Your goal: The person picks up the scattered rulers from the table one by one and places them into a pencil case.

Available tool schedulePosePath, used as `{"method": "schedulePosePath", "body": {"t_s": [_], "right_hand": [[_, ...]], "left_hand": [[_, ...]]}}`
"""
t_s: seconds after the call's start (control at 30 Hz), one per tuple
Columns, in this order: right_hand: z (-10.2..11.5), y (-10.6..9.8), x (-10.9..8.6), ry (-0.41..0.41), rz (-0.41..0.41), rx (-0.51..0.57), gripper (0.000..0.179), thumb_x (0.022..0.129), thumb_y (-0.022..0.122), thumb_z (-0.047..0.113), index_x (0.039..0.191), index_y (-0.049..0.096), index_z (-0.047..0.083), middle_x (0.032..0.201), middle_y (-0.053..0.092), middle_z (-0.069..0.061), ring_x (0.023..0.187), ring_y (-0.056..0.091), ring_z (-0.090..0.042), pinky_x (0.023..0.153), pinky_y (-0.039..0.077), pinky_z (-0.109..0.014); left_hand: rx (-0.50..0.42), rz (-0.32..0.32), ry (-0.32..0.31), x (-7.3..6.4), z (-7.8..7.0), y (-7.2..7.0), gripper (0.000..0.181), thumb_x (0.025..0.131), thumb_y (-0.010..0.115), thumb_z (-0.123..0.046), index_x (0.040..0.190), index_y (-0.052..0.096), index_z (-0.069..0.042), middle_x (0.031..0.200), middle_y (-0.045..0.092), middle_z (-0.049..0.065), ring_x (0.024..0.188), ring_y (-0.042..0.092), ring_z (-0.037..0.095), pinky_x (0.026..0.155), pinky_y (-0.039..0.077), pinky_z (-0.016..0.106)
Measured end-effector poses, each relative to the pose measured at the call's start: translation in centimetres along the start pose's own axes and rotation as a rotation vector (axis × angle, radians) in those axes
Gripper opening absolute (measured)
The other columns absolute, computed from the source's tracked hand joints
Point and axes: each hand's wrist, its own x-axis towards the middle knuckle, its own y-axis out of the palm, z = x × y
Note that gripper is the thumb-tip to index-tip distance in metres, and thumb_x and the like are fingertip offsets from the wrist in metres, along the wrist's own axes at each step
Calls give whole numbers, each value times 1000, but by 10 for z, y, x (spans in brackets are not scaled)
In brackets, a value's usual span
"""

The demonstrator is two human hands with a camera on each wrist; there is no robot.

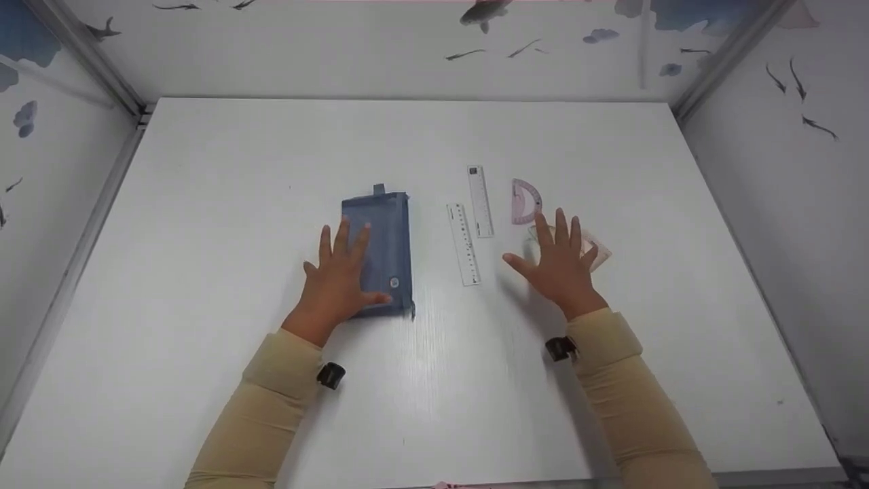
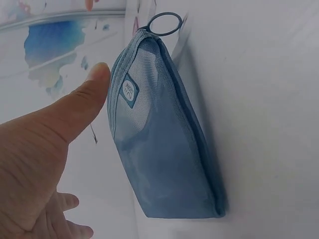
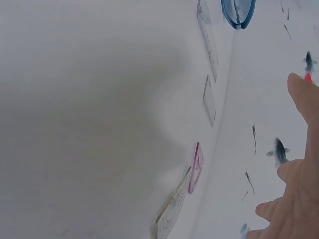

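Note:
A blue zip pouch with a small round label lies left of the table's middle. Above its left part my left hand hovers, fingers spread; in the left wrist view the thumb is near the pouch's zipped edge. Fingers also spread, my right hand is held over a clear set square, hiding part of it. Just beyond those fingertips lies a pink protractor. Two clear rulers, one nearer and one farther, lie between the hands. Neither hand holds anything.
All of these lie on a white table. White panels with fish and blue patches stand at the back and on both sides. A ring-shaped zip pull hangs at the pouch's corner.

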Motion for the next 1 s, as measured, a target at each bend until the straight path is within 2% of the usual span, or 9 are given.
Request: {"method": "schedulePosePath", "body": {"t_s": [0.33,0.73,1.0], "right_hand": [[10,5,3,13,19,68,100,87,53,67,156,3,15,160,-6,-19,145,-10,-42,103,0,-76],[21,11,9,23,6,177,103,85,69,51,156,6,11,159,7,-21,146,7,-41,113,15,-61],[32,14,11,13,7,264,101,84,74,43,155,10,11,160,12,-18,147,10,-35,116,16,-50]], "left_hand": [[-4,-2,34,-5,-2,6,117,70,82,-52,156,11,-18,161,-1,16,146,-4,42,96,26,76],[22,8,123,-9,-8,11,107,73,81,-48,155,19,-21,160,9,17,145,11,43,94,33,73],[22,22,130,-11,-11,18,102,73,83,-41,154,23,-25,159,15,19,143,19,43,90,39,71]]}}
